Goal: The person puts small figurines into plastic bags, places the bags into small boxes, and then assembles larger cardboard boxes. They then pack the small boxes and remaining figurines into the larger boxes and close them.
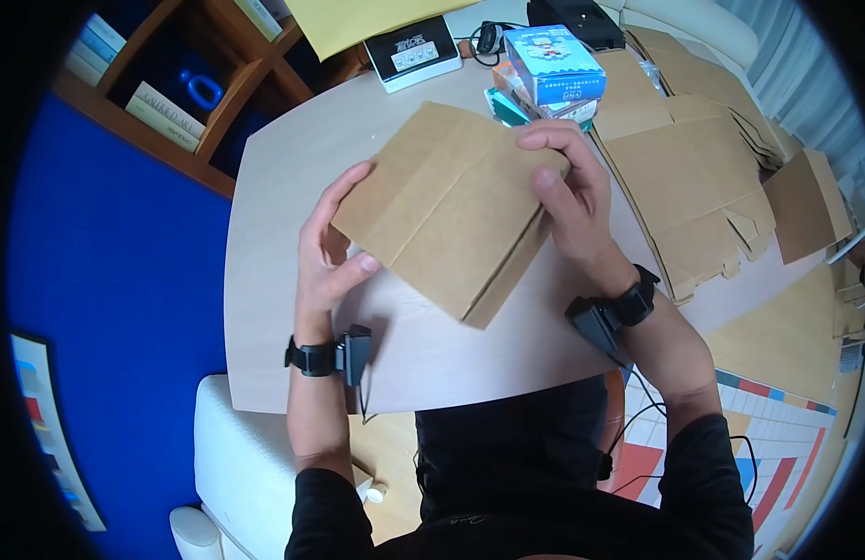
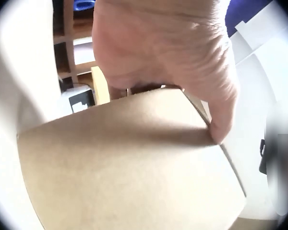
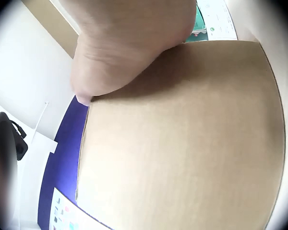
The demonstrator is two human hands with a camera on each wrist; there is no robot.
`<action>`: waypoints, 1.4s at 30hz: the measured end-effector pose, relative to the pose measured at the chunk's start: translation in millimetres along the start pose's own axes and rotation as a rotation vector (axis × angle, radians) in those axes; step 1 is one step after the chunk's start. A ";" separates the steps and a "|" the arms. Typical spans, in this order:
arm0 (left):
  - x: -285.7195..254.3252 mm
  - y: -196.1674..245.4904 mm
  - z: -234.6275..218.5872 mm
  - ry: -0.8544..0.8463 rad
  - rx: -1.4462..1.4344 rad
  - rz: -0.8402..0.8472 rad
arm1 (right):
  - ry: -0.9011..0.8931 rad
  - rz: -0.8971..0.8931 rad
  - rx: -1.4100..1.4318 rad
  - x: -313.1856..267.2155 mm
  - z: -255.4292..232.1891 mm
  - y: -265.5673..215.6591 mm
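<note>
A closed brown cardboard box [image 1: 451,205] is held tilted above the pale table [image 1: 283,271], with a seam running across its upper face. My left hand [image 1: 325,238] grips its left corner, thumb on the near edge and fingers along the far edge. At the opposite end my right hand [image 1: 577,191] holds the right corner, thumb on the upper face and fingers round the far side. In the left wrist view a plain side of the box [image 2: 134,163] lies under the palm. The right wrist view shows another plain side [image 3: 182,143] beneath the hand.
A blue printed box [image 1: 555,70] sits on other small packages at the back of the table. Left of it is a black-and-white device [image 1: 414,56]. Flattened cardboard [image 1: 684,177] lies at the right, and a wooden shelf [image 1: 222,103] with books stands back left.
</note>
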State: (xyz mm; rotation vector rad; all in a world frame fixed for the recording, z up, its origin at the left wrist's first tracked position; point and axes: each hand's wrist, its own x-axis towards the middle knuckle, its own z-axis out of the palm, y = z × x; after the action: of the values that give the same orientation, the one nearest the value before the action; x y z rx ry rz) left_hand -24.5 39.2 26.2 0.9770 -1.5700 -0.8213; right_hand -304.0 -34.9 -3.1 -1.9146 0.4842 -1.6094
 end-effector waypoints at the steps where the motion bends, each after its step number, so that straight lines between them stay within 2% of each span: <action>1: -1.3 -6.5 3.3 0.024 -0.055 0.028 | -0.005 -0.013 0.014 -1.1 -2.5 -0.6; 2: -1.1 -12.0 6.5 0.050 -0.112 0.055 | -0.014 -0.024 0.027 -2.2 -4.5 -1.4; 5: -3.3 -22.5 18.4 0.321 -0.110 -0.138 | 0.008 -0.035 0.099 -7.6 1.1 -12.5; 8: -7.7 -32.8 15.5 0.317 -0.183 0.025 | 0.091 -0.034 0.113 -15.1 25.2 -23.8; 9: -10.9 -31.7 14.0 0.355 -0.192 -0.049 | 0.126 -0.028 0.101 -16.7 30.6 -25.9; 11: -15.9 -21.7 11.7 0.430 -0.214 -0.195 | -0.016 0.034 0.149 -12.4 23.7 -30.9; 14: -8.6 -12.0 16.6 0.520 -0.353 -0.295 | -0.140 0.033 0.216 -10.3 14.0 -24.7; 18: -8.9 -26.9 15.6 0.517 -0.523 -0.335 | -0.261 -0.064 0.118 2.1 5.8 -29.4; 22: -8.6 -24.4 13.0 0.516 -0.390 -0.267 | -0.386 -0.081 -0.054 23.3 3.9 -55.1; 24: -11.8 -25.0 2.8 0.508 -0.218 -0.232 | -0.451 -0.048 -0.153 33.6 6.3 -71.4; 27: -15.5 -33.4 -6.6 0.647 0.159 -0.036 | -0.413 -0.134 -0.455 46.3 0.4 -77.7; 30: -4.6 -3.4 2.5 0.610 0.507 0.578 | -0.232 0.006 -0.577 50.7 -4.0 -84.7; 31: -6.2 5.7 -1.1 0.462 0.598 0.617 | -0.276 -0.071 -0.735 53.8 -4.6 -85.4; 33: -2.6 26.4 1.0 0.128 0.643 0.551 | -0.361 -0.228 -1.043 59.5 -4.9 -87.2; 34: -4.4 30.2 2.7 -0.039 0.655 0.508 | -0.517 -0.230 -0.977 64.3 -0.2 -89.5; 37: -7.5 33.2 4.7 -0.049 0.676 0.440 | -0.944 -0.178 -0.786 84.3 16.7 -100.1; 40: -9.2 39.3 1.6 -0.109 0.730 0.361 | -1.126 0.060 -0.808 80.7 41.2 -87.5; 42: -9.4 40.2 1.7 -0.109 0.747 0.378 | -1.122 -0.148 -0.885 73.3 49.3 -67.4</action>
State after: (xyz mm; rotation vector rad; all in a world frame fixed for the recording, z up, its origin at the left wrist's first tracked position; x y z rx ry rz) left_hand -32.2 64.9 57.6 1.0983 -2.1308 0.0007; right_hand -247.2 -18.7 91.1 -3.1238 0.5800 -0.1011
